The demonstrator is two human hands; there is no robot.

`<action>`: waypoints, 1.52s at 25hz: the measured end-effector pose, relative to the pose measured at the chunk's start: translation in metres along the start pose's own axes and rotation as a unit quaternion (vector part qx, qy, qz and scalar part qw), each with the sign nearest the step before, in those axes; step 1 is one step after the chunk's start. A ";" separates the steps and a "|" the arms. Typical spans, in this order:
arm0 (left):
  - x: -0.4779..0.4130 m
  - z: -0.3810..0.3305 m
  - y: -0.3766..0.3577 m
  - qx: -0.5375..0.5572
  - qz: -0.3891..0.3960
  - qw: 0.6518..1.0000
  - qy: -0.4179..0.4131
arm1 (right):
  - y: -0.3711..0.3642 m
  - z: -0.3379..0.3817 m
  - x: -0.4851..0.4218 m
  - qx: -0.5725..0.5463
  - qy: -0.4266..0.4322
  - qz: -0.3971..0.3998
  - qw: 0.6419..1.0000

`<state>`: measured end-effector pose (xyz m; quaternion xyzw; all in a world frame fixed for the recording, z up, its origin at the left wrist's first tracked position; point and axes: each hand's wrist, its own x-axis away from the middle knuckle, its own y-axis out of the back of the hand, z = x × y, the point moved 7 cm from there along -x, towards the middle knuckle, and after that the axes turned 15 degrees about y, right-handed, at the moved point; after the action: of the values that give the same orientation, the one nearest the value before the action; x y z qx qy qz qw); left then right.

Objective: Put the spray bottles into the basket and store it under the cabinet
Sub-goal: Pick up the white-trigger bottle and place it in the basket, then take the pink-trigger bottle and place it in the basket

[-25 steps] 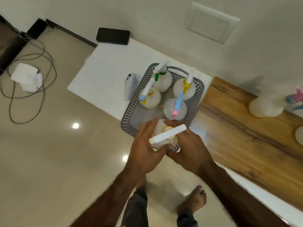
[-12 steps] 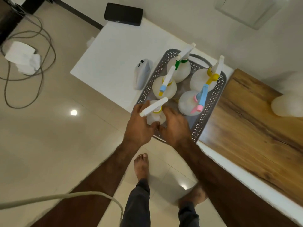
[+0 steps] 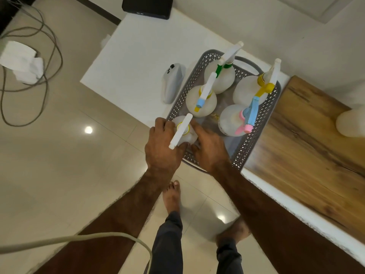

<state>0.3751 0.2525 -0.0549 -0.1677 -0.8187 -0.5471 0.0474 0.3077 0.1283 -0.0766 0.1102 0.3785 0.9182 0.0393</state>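
A grey perforated basket [image 3: 254,133] stands on the white counter [image 3: 138,62]. Several white spray bottles stand inside it: one with a green collar [image 3: 221,76], one with a blue and yellow tip [image 3: 200,100], one with a yellow trigger [image 3: 248,91], one with a blue and pink trigger [image 3: 231,121]. A white-nozzled bottle [image 3: 184,133] sits in the basket's near left corner. My left hand [image 3: 162,147] wraps its left side. My right hand [image 3: 209,149] touches its right side, fingers spread. Another bottle [image 3: 351,123] stands on the wooden top at the right edge.
A grey controller [image 3: 171,83] lies left of the basket. A black box [image 3: 147,6] sits at the counter's far end. The wooden countertop [image 3: 308,147] stretches right. Cables [image 3: 29,76] and white paper [image 3: 21,63] lie on the tiled floor. My bare feet stand below the counter edge.
Both hands have carried the white-nozzled bottle from in front of the basket down into its near left corner. My right hand's fingers have loosened from it. The view has shifted closer.
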 end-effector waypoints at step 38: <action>0.139 -0.383 -0.192 0.160 0.227 0.954 -0.113 | 0.259 -0.311 0.262 -0.029 -0.249 -0.333 0.909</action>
<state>0.1410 -0.1325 -0.0357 -0.4003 -0.8359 -0.3608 0.1037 -0.0159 -0.2287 -0.0633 0.2016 0.3446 0.8051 0.4386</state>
